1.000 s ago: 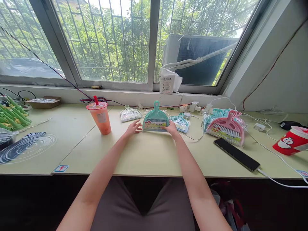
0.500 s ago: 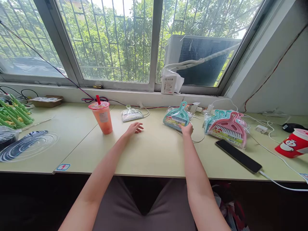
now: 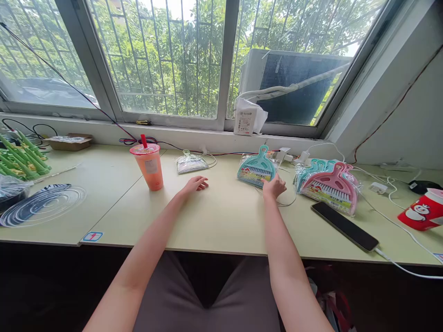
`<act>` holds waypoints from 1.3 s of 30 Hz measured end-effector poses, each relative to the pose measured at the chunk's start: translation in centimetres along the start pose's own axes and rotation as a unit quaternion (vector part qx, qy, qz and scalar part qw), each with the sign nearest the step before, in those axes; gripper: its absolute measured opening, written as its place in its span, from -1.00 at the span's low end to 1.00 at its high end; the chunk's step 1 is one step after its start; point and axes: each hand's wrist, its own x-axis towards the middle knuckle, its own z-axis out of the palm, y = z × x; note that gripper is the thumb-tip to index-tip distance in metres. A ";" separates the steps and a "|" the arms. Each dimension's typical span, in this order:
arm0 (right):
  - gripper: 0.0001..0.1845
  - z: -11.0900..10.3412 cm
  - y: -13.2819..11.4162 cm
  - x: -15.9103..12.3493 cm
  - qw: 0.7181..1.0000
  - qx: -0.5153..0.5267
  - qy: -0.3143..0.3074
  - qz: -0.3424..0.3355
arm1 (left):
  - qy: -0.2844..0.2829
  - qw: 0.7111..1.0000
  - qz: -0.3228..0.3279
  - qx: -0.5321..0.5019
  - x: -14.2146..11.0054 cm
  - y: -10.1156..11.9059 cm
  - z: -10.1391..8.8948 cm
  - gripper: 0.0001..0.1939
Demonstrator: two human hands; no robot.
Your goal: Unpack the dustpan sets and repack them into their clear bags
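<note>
A teal mini dustpan-and-brush set (image 3: 256, 168) lies in clear wrap at the back of the desk, on top of another wrapped set. My right hand (image 3: 274, 187) rests just in front of it with loosely spread fingers, holding nothing. On the desk to the left, my left hand (image 3: 196, 184) lies flat and open, empty, near a small clear packet (image 3: 191, 163). To the right lies a pile of wrapped pink and teal sets (image 3: 328, 185).
An orange drink cup (image 3: 151, 166) with a red straw stands left of my left hand. A black phone (image 3: 344, 225) on a white cable lies at the right, a red cup (image 3: 421, 210) beyond it. Green items (image 3: 20, 161) and clear film (image 3: 41, 204) sit far left.
My right hand carried the teal set from the desk's middle to the right, laid it on another wrapped set and let go. My left hand released it and stayed put.
</note>
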 end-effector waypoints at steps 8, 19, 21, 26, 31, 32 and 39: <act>-0.35 0.5 0.6 0.3 0.989 -0.020 -0.018 0.145 | -0.007 1.000 0.003 0.006 -0.1 -0.1 0.0 -0.49; -0.32 0.6 0.3 0.4 0.988 0.001 -0.032 0.148 | -0.001 1.000 0.012 0.007 -0.1 0.0 0.2 -0.50; -0.34 0.5 0.2 0.4 0.988 0.007 -0.035 0.153 | -0.002 1.000 0.014 0.009 -0.1 0.0 0.2 -0.51; -0.38 0.3 0.0 0.1 0.988 0.017 -0.026 0.154 | -0.001 1.000 0.018 0.016 -0.1 0.0 0.4 -0.56; -0.36 0.2 -0.5 -0.6 0.996 -0.002 0.022 0.081 | 0.042 0.990 0.066 0.114 -0.4 0.5 1.4 -0.71; -0.36 0.2 -0.7 -0.7 0.998 -0.010 0.044 0.050 | 0.060 0.982 0.092 0.153 -0.7 0.9 1.7 -0.73; -0.73 0.2 -2.2 -1.9 0.972 -0.082 -0.001 -0.220 | 0.140 0.942 0.259 0.162 -6.1 4.4 5.5 -0.62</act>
